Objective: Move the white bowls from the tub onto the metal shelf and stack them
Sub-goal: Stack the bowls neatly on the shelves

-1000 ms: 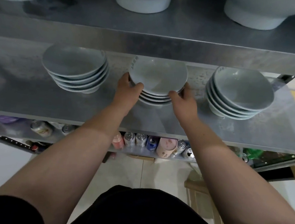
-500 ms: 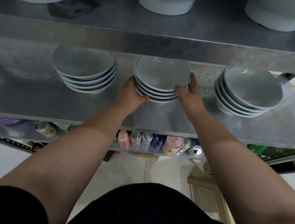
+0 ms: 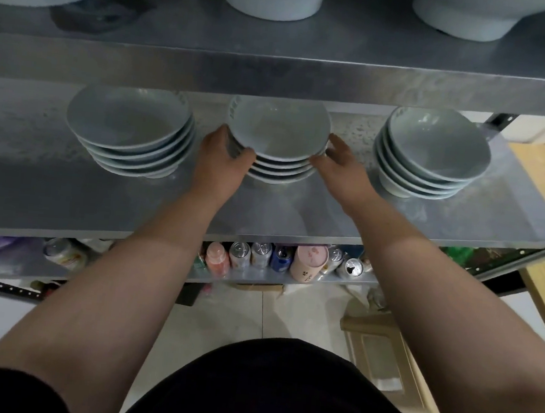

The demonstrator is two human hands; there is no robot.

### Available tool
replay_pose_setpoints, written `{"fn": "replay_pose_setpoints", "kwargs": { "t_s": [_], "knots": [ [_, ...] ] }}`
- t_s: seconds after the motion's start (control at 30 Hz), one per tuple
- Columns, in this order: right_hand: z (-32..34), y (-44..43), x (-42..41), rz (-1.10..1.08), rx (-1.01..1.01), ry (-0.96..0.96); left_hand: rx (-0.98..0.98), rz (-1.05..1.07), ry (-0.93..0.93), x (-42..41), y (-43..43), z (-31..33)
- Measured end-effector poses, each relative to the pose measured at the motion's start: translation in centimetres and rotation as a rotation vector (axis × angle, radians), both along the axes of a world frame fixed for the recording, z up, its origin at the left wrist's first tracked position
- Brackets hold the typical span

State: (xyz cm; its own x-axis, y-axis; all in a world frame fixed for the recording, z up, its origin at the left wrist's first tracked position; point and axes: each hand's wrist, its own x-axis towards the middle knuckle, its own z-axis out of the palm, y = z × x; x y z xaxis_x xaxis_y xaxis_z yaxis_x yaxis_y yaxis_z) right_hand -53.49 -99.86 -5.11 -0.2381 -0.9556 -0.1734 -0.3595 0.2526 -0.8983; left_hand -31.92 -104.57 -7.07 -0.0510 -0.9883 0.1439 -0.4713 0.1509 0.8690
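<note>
While both hands bracket the middle stack (image 3: 281,171) of white bowls, the stack stands on the metal shelf (image 3: 68,195) between the left stack (image 3: 129,134) and the right stack (image 3: 433,161), apart from both. The left hand (image 3: 224,161) grips the stack's left side, with the thumb wrapped across the front of the lower rims and the fingers curled round behind. The right hand (image 3: 342,166) lies against the right side with fingers spread and fairly straight and the thumb tip touching the rims; it steadies and does not clamp. The top bowl (image 3: 277,131) sits in the nest; whether it is fully seated cannot be told from this angle. The tub is out of view. Judged risks: (1) Uneven pressure: one hand clamps and the other only braces, so a push from the left could slide the stack toward the right stack and knock rims together. (2) Release: dragging the left thumb away along the rims could pull a lower bowl forward and leave the column skewed. (3) Clearance: the upper shelf (image 3: 276,75) overhangs the rear of the stack, so raising the hands steeply could strike its edge. (4) Surface: the shelf looks smooth, so bowl feet may skate. Recommended: withdraw both hands level and together.
</note>
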Motion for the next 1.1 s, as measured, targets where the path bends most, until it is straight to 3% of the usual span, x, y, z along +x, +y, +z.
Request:
{"fn": "replay_pose_setpoints", "kwargs": {
  "t_s": [0.13, 0.37, 0.57, 0.7, 0.9, 1.1],
  "knots": [
    [1.6, 2.1, -3.1, -0.093, -0.132, 0.102, -0.189, 0.038, 0.058, -1.8, 1.5, 1.7],
    [3.4, 5.3, -13.3, -0.271, -0.294, 0.129, -0.045, -0.194, 0.158, -11.8, 4.1, 3.3],
    [2.7, 6.1, -23.3, -0.314, -0.221, 0.187, 0.084, -0.189, 0.136, -21.1, 4.8, 2.5],
    [0.6, 5.9, -27.5, -0.324, -0.136, 0.042, 0.148, -0.168, 0.134, -26.3, 5.6, 0.9],
    [-2.3, 5.9, -29.9, -0.135, -0.030, -0.284, 0.280, -0.081, 0.274, -29.8, 7.2, -0.9],
    [-2.7, 4.1, -29.5, -0.065, -0.065, -0.352, 0.337, -0.052, 0.285, -29.2, 7.0, -1.5]
  ]
}}
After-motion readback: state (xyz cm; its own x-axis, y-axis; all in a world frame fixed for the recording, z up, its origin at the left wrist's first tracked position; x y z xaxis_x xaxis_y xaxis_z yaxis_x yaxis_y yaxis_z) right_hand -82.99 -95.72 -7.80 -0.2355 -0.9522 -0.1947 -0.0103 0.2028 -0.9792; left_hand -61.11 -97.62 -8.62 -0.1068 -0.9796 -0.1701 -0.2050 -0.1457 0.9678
